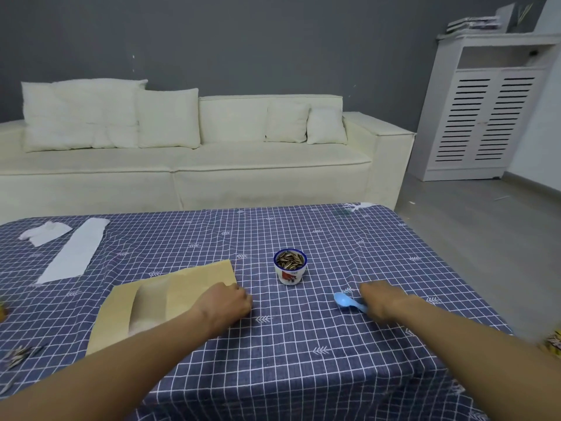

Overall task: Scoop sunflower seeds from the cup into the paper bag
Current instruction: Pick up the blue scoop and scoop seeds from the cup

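Observation:
A small white cup [290, 272] with a blue rim stands on the table, filled with striped sunflower seeds [290, 259]. Left of it a tan paper bag [158, 302] lies flat. My left hand [226, 303] rests curled on the bag's right corner, fingers at its edge. A light blue plastic spoon [349, 302] lies right of the cup, bowl pointing left. My right hand [381, 300] covers the spoon's handle; whether the fingers have closed around it is hidden.
The table wears a blue checked cloth [303, 360]. White tissue paper [73, 250] lies at the far left, loose seeds [18, 354] at the left edge, a yellow packet [554, 343] at the right edge. A cream sofa [182, 159] stands behind.

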A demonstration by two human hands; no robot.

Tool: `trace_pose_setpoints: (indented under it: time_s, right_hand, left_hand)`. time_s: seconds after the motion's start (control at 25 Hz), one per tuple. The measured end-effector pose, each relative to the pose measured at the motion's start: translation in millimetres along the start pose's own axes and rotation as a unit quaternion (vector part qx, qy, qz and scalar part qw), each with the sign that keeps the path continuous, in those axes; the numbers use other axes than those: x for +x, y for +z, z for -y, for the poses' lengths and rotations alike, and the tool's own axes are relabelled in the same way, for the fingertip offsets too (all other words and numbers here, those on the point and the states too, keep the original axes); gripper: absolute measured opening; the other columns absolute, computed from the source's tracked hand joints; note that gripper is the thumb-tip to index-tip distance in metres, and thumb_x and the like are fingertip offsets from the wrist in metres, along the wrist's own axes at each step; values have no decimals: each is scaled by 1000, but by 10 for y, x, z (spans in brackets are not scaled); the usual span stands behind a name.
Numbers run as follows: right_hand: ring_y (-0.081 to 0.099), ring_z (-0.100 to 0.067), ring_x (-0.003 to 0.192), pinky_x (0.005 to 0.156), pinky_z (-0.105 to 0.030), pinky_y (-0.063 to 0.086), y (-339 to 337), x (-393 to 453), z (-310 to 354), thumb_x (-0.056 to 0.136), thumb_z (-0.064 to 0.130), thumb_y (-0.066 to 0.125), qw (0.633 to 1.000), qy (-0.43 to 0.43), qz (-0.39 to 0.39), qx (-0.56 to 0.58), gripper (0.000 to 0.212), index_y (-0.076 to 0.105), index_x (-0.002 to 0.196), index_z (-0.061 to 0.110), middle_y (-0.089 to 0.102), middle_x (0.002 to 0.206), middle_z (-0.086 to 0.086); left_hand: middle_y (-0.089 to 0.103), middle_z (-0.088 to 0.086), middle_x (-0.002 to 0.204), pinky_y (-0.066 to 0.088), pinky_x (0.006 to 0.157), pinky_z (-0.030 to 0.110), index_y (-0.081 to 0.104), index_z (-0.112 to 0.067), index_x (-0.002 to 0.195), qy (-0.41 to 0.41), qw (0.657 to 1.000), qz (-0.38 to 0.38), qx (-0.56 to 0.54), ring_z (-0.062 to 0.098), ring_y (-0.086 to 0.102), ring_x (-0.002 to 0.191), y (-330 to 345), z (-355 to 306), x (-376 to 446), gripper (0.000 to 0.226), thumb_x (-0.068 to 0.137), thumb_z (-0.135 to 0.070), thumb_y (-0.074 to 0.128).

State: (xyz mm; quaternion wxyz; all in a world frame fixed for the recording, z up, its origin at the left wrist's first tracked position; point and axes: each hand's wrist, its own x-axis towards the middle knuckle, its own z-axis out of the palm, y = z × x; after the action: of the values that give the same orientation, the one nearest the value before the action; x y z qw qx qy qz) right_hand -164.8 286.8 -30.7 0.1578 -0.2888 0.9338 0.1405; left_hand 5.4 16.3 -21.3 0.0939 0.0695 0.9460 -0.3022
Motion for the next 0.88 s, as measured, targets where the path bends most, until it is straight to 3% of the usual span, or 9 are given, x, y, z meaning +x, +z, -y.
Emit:
trace_pose_setpoints:
  time_s: [0.24, 0.4, 0.48, 0.56, 0.64, 0.72, 0.8, 0.88]
  right_hand:
    - [54, -18, 94, 77, -28, 43, -47, -15, 50, 95, 24, 54, 1000, -5, 21, 1, 32, 54, 125, 14, 56, 124, -5]
    - [59, -16, 85, 74, -27, 51, -135, -68, 63, 88, 17, 60, 995, 8, 76, 58, 18, 52, 105, 16, 60, 97, 0]
    - [67, -21, 88, 80, -32, 59, -185, -114, 109, 87, 8, 61, 989, 8, 106, 105, 22, 60, 109, 7, 69, 107, -10]
    - [66, -22, 74, 73, -32, 59, -264, -204, 223, 88, 0, 57, 968, -28, 141, 207, 18, 65, 104, -4, 71, 103, -20]
    - [64, -20, 67, 68, -31, 57, -381, -344, 418, 90, -3, 54, 896, -83, 156, 407, 7, 61, 90, -2, 66, 91, -20]
    - [71, -26, 82, 70, -32, 59, -521, -456, 647, 94, 0, 54, 780, -116, 147, 597, 6, 60, 92, 0, 67, 96, -23]
    - [71, -34, 106, 77, -37, 60, -628, -454, 851, 97, 7, 54, 684, -120, 142, 705, 17, 62, 108, -3, 70, 114, -27]
    - [67, -37, 114, 86, -42, 59, -718, -419, 1019, 98, 11, 54, 626, -118, 149, 757, 21, 59, 113, -3, 67, 124, -28]
  left_hand:
    - [56, 17, 120, 48, 71, 37, 45, -2, 129, 0, 1000, -16, 13, 31, 56, 103, -60, -50, -144, 39, 92, -1, 57]
    - [59, 19, 114, 48, 71, 38, 48, 1, 122, -12, 999, -48, -17, 32, 58, 99, -146, -21, -182, 38, 86, 6, 60]
    - [59, 19, 112, 49, 70, 39, 50, 1, 119, -18, 997, -63, -28, 32, 58, 96, -181, -14, -214, 38, 83, 10, 59]
    - [59, 19, 110, 49, 69, 39, 50, 2, 117, -17, 996, -78, -35, 32, 58, 93, -200, -21, -261, 39, 81, 12, 59]
    - [60, 20, 106, 49, 66, 39, 51, 2, 115, -11, 995, -87, -46, 33, 59, 90, -222, -39, -322, 39, 79, 15, 57]
    - [61, 22, 103, 47, 63, 39, 52, 3, 112, -1, 994, -95, -55, 34, 60, 87, -255, -70, -380, 38, 77, 18, 57]
    - [61, 23, 99, 42, 58, 38, 52, 3, 110, 14, 992, -108, -61, 35, 59, 83, -323, -138, -433, 38, 76, 19, 57]
    - [61, 23, 94, 37, 54, 38, 52, 4, 108, 35, 991, -116, -58, 35, 59, 79, -425, -243, -482, 37, 75, 20, 56]
